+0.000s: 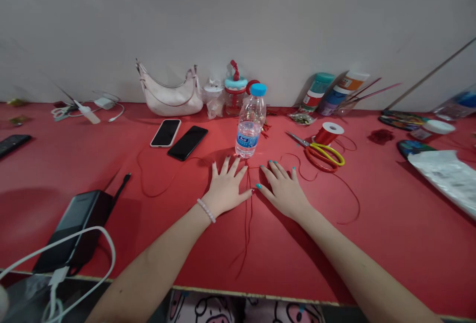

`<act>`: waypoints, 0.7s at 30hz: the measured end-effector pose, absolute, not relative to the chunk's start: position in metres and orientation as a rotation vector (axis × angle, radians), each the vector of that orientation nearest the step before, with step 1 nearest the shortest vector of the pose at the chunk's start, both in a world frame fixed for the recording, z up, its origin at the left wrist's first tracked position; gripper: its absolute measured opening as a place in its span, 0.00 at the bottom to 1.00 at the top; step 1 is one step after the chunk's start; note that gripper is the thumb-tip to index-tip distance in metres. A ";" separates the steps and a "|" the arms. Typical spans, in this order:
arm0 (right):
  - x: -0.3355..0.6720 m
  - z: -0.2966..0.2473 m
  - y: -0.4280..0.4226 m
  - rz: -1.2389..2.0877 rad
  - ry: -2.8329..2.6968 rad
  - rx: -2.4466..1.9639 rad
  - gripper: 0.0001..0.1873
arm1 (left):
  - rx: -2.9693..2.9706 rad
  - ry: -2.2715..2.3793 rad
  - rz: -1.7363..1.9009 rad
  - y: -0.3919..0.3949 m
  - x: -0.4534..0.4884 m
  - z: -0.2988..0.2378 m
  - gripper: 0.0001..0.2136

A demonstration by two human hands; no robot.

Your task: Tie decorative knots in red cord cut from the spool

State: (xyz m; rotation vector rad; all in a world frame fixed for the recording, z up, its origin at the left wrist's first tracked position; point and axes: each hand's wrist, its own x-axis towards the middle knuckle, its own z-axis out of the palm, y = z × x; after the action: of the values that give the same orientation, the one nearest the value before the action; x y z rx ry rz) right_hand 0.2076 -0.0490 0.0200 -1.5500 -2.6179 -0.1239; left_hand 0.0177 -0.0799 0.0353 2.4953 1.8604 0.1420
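My left hand lies flat on the red table, fingers spread, a bead bracelet on its wrist. My right hand lies flat beside it, fingers spread, nails painted teal. Thin red cords run between the two hands toward the table's near edge; both thumbs rest close to them. A clear water bottle with a blue cap stands just beyond my fingertips. Neither hand grips anything.
Two phones lie left of the bottle. Yellow-handled scissors and a red cord spool sit to the right. A pink handbag, jars and cups line the wall. A black power bank with a white cable sits near left.
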 end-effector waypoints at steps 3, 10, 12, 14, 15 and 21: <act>0.207 0.022 -0.050 -0.115 -2.623 -1.560 0.31 | 2.492 1.865 0.130 -0.079 0.017 0.037 0.34; 0.208 0.021 -0.049 -0.076 -2.601 -1.535 0.31 | 2.441 1.860 0.088 -0.077 0.015 0.035 0.35; 0.210 0.020 -0.047 -0.066 -2.589 -1.495 0.30 | 2.439 1.868 0.104 -0.078 0.015 0.033 0.35; 0.215 0.020 -0.044 -0.048 -2.572 -1.447 0.28 | 2.449 1.875 0.132 -0.079 0.016 0.031 0.34; 0.218 0.020 -0.041 -0.041 -2.558 -1.426 0.27 | 2.456 1.875 0.146 -0.079 0.016 0.030 0.34; 0.237 0.023 -0.026 0.001 -2.493 -1.488 0.15 | 2.506 1.833 0.207 -0.079 0.018 0.033 0.32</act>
State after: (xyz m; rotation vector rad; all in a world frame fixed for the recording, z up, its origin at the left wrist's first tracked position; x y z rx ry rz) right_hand 0.2371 -0.0258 0.0229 -1.4878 -2.4929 0.0009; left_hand 0.0177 -0.0788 0.0331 2.5064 1.8331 0.2074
